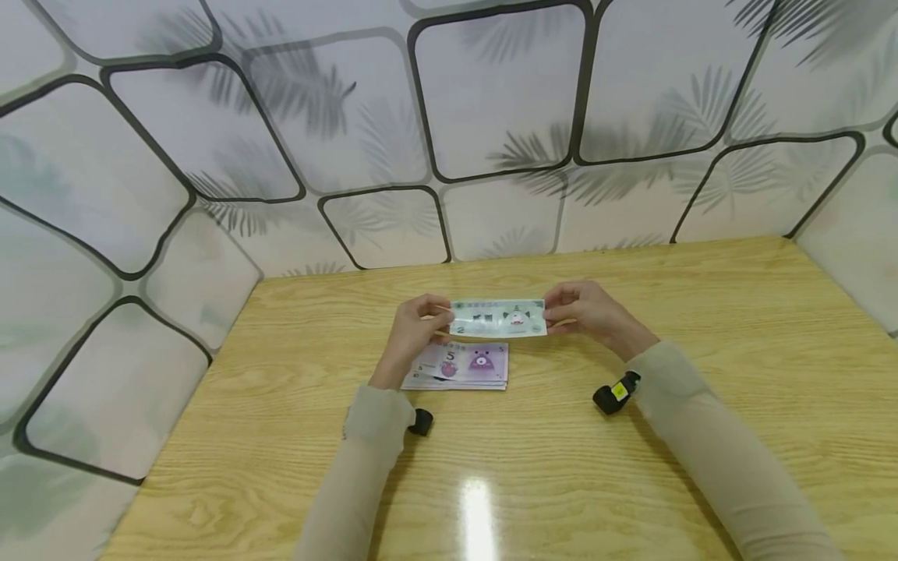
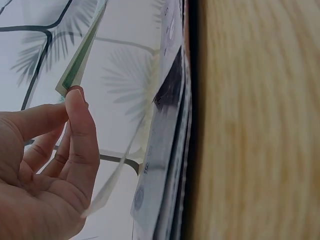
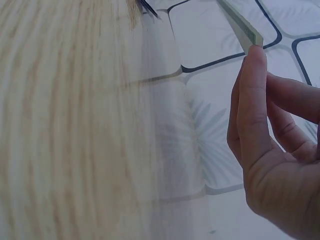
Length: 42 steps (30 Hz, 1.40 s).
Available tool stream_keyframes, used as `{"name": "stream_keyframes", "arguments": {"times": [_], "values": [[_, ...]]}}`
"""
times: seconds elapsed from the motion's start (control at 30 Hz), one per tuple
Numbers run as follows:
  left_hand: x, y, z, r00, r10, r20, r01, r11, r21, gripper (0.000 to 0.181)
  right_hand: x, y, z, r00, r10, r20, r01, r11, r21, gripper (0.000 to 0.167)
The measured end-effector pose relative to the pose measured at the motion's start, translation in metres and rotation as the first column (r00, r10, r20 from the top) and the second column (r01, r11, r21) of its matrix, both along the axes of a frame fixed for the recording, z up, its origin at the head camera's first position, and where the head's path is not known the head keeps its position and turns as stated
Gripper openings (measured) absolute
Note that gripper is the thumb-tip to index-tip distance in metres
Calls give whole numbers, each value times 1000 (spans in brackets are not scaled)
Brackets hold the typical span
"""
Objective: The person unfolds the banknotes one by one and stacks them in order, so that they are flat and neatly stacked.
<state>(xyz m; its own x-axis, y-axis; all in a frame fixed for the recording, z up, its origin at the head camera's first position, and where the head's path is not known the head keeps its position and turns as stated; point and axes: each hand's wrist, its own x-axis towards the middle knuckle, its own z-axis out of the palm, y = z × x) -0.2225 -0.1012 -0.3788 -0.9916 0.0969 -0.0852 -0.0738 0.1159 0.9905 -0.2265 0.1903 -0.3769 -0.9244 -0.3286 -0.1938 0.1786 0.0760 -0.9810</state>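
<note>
A green play banknote (image 1: 497, 318) with a 2 and a small cartoon monster is stretched level between both hands, raised off the table. My left hand (image 1: 414, 335) pinches its left end between thumb and fingers. At the opposite end, the right hand (image 1: 592, 314) pinches the note the same way. Just below it lies a stack of purple play banknotes (image 1: 484, 365) marked 5, partly hidden by the left hand. In the left wrist view the stack's edges (image 2: 167, 165) look uneven, and a loose paper corner (image 2: 111, 187) sticks out near the hand.
The wooden table (image 1: 547, 483) spreads around the hands, with a bright reflection near its front. Patterned panels (image 1: 498, 93) with leaf prints rise at the back and on both sides. Black wrist devices (image 1: 612, 396) sit by each sleeve.
</note>
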Motion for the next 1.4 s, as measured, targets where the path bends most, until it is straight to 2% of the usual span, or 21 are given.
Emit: {"name": "stream_keyframes", "arguments": {"times": [0.33, 0.77, 0.93, 1.2, 1.4], "values": [[4, -9, 4, 1000, -6, -16, 6, 999, -36, 20, -1, -7, 2, 999, 32, -7, -32, 999, 5, 10], [10, -24, 4, 999, -30, 12, 31, 996, -85, 20, 0, -20, -2, 994, 109, 9, -109, 994, 4, 24], [11, -30, 3, 999, -46, -7, 45, 991, -126, 21, 1, -25, -4, 992, 124, 8, -124, 992, 22, 27], [13, -39, 3, 996, -94, 9, 94, 978, -185, 26, 2, -33, -4, 989, 145, 11, -146, 989, 37, 27], [14, -47, 1, 990, -142, 15, 142, 972, -186, 29, 2, -37, -7, 984, 176, 10, -176, 982, 71, 27]]}}
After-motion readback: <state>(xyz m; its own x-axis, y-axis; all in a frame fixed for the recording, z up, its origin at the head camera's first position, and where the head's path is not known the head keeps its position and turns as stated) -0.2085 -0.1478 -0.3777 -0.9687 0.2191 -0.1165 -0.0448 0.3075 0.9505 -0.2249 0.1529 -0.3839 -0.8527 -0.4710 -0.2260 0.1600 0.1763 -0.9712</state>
